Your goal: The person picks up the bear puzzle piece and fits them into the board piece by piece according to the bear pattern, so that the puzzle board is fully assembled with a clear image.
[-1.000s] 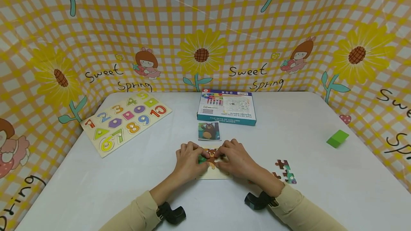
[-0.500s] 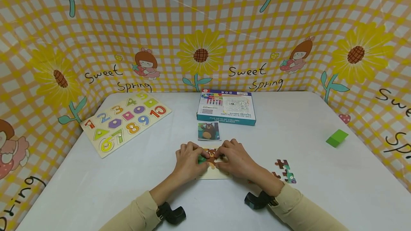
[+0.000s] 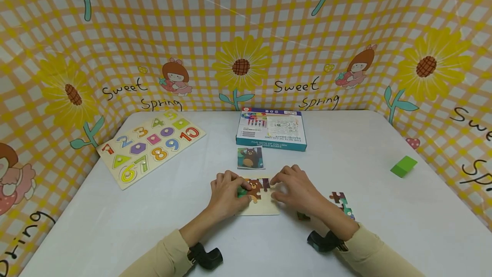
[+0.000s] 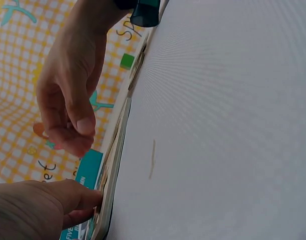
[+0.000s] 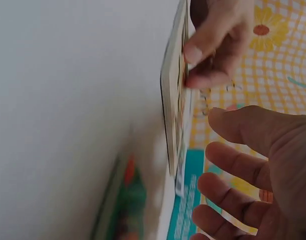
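Observation:
A pale puzzle board (image 3: 267,207) lies in front of me, partly filled with jigsaw pieces that show a brown bear (image 3: 254,186). My left hand (image 3: 226,193) rests over its left side, thumb and fingertips pressing on the bear pieces. A dark brown piece (image 3: 265,183) sits at the board's top right. Just right of it, my right hand (image 3: 295,189) hovers off the board's edge; in the right wrist view its fingers (image 5: 228,160) are spread apart with nothing between them. Part of the left side of the picture is hidden under my left hand.
Loose jigsaw pieces (image 3: 337,197) lie right of my right forearm, and another piece (image 3: 303,216) lies beside the board. A bear picture card (image 3: 250,157) is behind the board, then a teal box (image 3: 270,129). A number board (image 3: 151,148) lies left; a green block (image 3: 404,166) right.
My right hand has lifted away from the puzzle and moved right, uncovering the dark brown piece and the board's right side. The left hand has stayed in place.

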The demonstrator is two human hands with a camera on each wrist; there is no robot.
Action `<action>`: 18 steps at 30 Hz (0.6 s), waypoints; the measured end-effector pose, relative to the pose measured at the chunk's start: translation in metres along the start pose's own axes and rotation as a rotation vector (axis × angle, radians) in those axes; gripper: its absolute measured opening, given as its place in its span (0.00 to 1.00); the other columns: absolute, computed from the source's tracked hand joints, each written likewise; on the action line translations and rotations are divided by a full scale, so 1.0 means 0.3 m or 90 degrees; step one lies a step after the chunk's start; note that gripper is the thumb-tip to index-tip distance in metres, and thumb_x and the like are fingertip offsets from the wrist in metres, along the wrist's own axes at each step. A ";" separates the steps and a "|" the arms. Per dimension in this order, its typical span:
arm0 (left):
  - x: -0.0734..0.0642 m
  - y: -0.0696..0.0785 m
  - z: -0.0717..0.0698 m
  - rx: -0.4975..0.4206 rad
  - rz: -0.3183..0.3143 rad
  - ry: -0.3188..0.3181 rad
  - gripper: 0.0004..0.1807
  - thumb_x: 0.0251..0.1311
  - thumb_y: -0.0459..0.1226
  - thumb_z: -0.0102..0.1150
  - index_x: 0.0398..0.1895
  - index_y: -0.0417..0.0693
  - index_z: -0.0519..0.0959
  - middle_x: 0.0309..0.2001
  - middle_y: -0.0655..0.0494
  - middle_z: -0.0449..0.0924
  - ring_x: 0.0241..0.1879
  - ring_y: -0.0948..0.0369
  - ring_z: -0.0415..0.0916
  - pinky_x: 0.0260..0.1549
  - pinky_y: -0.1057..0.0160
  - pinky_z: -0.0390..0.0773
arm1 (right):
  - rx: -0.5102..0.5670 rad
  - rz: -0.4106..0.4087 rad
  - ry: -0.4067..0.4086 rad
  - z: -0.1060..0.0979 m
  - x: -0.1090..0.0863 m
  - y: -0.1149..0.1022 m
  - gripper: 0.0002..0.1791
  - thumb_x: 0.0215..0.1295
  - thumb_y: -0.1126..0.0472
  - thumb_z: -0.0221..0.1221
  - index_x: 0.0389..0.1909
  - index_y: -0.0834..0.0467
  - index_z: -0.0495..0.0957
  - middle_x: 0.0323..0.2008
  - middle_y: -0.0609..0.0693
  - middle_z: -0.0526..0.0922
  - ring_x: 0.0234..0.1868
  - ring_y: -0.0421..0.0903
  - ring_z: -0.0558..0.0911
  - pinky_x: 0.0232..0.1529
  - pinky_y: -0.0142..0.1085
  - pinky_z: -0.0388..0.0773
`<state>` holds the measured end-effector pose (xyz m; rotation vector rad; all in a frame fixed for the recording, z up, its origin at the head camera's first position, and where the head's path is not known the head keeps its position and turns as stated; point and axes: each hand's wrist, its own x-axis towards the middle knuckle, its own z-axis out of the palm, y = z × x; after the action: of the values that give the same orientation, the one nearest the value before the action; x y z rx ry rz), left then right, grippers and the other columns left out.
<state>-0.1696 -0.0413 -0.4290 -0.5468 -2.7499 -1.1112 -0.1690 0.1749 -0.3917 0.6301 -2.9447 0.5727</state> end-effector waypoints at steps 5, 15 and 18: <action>0.001 0.000 -0.001 -0.005 -0.001 -0.004 0.08 0.44 0.38 0.62 0.31 0.53 0.81 0.42 0.51 0.69 0.44 0.54 0.57 0.47 0.46 0.54 | 0.009 0.032 0.012 -0.046 -0.040 0.051 0.13 0.50 0.57 0.68 0.38 0.54 0.83 0.39 0.49 0.78 0.43 0.46 0.67 0.43 0.41 0.63; 0.003 0.000 -0.003 -0.002 -0.021 -0.023 0.07 0.45 0.39 0.63 0.31 0.55 0.81 0.43 0.53 0.69 0.44 0.55 0.57 0.49 0.47 0.54 | -0.001 0.052 0.052 -0.131 -0.133 0.171 0.11 0.50 0.60 0.68 0.37 0.55 0.82 0.39 0.51 0.79 0.44 0.49 0.68 0.42 0.43 0.62; 0.002 -0.001 -0.004 -0.008 -0.018 -0.021 0.07 0.45 0.39 0.62 0.31 0.55 0.81 0.43 0.52 0.69 0.44 0.54 0.57 0.49 0.47 0.54 | 0.001 0.060 0.054 -0.150 -0.161 0.210 0.11 0.50 0.60 0.67 0.36 0.55 0.82 0.39 0.52 0.79 0.44 0.50 0.68 0.41 0.43 0.62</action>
<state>-0.1702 -0.0421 -0.4281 -0.5345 -2.7899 -1.1359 -0.1507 0.2635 -0.3788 0.4558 -2.9063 0.5948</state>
